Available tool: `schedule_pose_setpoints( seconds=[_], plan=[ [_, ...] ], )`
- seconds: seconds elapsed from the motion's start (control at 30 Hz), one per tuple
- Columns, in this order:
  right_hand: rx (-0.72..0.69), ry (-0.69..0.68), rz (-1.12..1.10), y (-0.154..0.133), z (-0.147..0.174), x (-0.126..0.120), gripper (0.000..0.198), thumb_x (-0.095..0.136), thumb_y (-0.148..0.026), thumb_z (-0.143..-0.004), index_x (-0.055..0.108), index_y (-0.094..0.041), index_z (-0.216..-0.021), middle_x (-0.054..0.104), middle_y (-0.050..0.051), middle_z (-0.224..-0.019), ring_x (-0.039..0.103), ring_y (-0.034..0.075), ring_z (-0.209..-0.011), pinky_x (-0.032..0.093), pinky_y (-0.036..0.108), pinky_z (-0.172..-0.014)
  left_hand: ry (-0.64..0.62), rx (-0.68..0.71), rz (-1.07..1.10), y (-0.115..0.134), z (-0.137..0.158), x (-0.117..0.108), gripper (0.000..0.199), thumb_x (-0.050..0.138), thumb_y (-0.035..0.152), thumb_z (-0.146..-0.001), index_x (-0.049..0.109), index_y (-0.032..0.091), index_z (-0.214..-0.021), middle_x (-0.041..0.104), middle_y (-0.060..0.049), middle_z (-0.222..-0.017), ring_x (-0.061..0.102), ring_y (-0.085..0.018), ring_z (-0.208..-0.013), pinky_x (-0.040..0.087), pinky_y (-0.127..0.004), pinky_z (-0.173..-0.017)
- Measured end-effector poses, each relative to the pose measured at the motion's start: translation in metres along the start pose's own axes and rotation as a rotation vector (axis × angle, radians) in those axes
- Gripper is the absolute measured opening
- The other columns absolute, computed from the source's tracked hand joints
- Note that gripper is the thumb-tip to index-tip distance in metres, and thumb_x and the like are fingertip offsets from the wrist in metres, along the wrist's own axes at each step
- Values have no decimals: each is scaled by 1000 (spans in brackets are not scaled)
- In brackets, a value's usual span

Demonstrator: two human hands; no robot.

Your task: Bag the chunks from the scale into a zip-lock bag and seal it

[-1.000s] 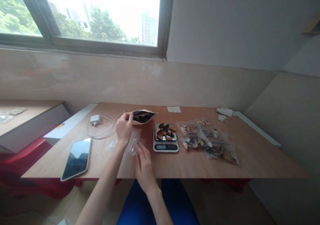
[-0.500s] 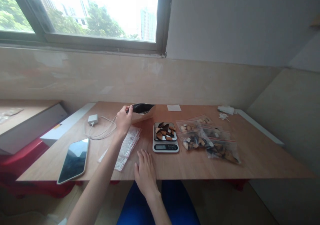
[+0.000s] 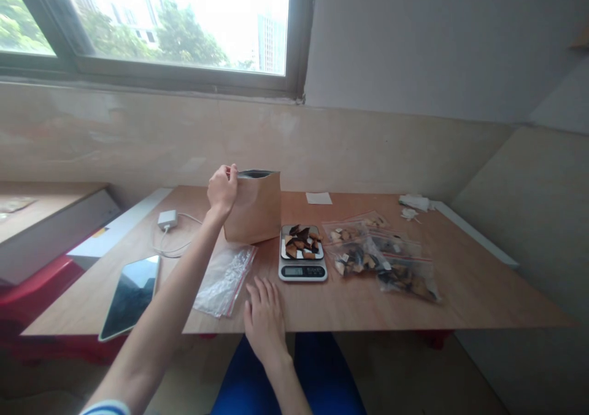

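Head view: since half a second ago the brown paper bag point(image 3: 256, 209) has gone from lying tipped on its side to standing upright on the worktop point(image 3: 460, 280), its dark open mouth now facing up. The left hand point(image 3: 222, 189) has risen with it and grips the bag's top left edge, fingers point(image 3: 230, 172) closed over the rim. The right hand point(image 3: 264, 317) has barely moved: it lies flat and open, palm down, on the near edge of the worktop, holding nothing, just right of the empty clear bags point(image 3: 224, 272).

The bag stands at the middle of the worktop, toward the far side, just left of the scale point(image 3: 302, 271) and just beyond the empty clear bags.

Counted: one paper bag; one small digital scale, its pan holding a heap of dark and orange-brown pieces point(image 3: 301, 241); one flat stack of empty clear zip bags, whose number I cannot tell; about three or four filled zip bags point(image 3: 381, 260) overlapping to the right of the scale; one tablet point(image 3: 130, 294) at the near left; one white charger point(image 3: 167, 219) with its cable at the far left; one white paper slip point(image 3: 319, 198) at the far edge; one small white clump point(image 3: 415, 204) at the far right.
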State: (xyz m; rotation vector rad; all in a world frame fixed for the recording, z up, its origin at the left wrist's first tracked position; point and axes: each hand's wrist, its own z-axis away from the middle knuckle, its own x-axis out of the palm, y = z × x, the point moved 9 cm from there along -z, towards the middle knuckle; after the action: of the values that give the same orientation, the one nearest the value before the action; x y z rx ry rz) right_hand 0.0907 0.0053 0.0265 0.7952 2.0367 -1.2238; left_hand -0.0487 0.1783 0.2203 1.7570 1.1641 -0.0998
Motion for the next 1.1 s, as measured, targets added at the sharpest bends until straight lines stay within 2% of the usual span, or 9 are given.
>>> schedule_pose_setpoints(
  seconds=[0.13, 0.23, 0.33, 0.47, 0.63, 0.77, 0.9, 1.03, 1.1],
  plan=[
    [-9, -3, 5, -2, 0, -1, 35, 40, -16, -85, 54, -17, -118, 53, 10, -128, 43, 25, -123, 34, 48, -105, 156, 70, 147, -14, 10, -10, 37, 38, 42, -88, 50, 12, -107, 54, -17, -111, 57, -23, -97, 43, -38, -86],
    [-15, 4, 4, -2, 0, 0, 35, 39, -16, -86, 54, -16, -118, 53, 11, -128, 42, 25, -123, 33, 48, -105, 226, 145, 258, -23, 26, -20, 49, 45, 46, -85, 38, 12, -120, 41, -20, -126, 56, -23, -100, 41, -39, -91],
    [-3, 11, -29, -1, -1, -1, 33, 37, -18, -88, 56, -16, -116, 53, 10, -127, 43, 24, -123, 33, 48, -106, 168, 188, 305, -37, 43, -15, 62, 53, 50, -79, 32, 12, -123, 37, -18, -130, 43, -24, -118, 35, -38, -99],
    [66, 38, -120, 0, -1, -10, 32, 36, -22, -90, 55, -16, -116, 56, 11, -122, 47, 23, -119, 35, 47, -104, -16, 33, 318, -77, 66, 19, 59, 60, 53, -70, 40, 16, -113, 53, -12, -111, 52, -25, -106, 41, -40, -91],
    [-4, -37, -201, -30, 6, -14, 43, 43, -24, -87, 42, -23, -130, 41, 11, -137, 39, 24, -126, 41, 44, -100, -24, 62, 333, -95, 90, 44, 59, 58, 49, -73, 36, 17, -117, 52, -13, -112, 52, -26, -107, 41, -40, -91],
    [-124, -195, -284, -59, 16, -2, 42, 43, -21, -88, 44, -25, -129, 35, 8, -141, 31, 23, -132, 38, 41, -104, -24, 79, 330, -100, 84, 54, 63, 59, 48, -73, 33, 19, -122, 52, -14, -117, 52, -26, -108, 42, -41, -90],
    [-112, -248, -329, -60, 19, 6, 37, 41, -15, -87, 52, -21, -121, 44, 8, -135, 34, 22, -130, 35, 40, -105, -82, 130, 346, -101, 70, 62, 69, 61, 47, -72, 28, 19, -127, 53, -14, -115, 53, -27, -106, 43, -44, -89],
    [-69, -224, -358, -45, 15, 6, 32, 43, -10, -84, 59, -20, -110, 52, 7, -127, 39, 21, -126, 36, 39, -105, -9, 217, 305, -90, 82, 44, 77, 63, 43, -70, 23, 19, -131, 39, -18, -131, 43, -28, -120, 36, -46, -98],
    [-51, -194, -400, -35, 10, 0, 30, 43, -7, -84, 62, -19, -104, 55, 6, -121, 43, 20, -121, 38, 37, -103, 76, 160, 223, -90, 101, 23, 69, 59, 43, -72, 29, 15, -128, 35, -20, -133, 43, -28, -119, 36, -46, -98]
  ],
)
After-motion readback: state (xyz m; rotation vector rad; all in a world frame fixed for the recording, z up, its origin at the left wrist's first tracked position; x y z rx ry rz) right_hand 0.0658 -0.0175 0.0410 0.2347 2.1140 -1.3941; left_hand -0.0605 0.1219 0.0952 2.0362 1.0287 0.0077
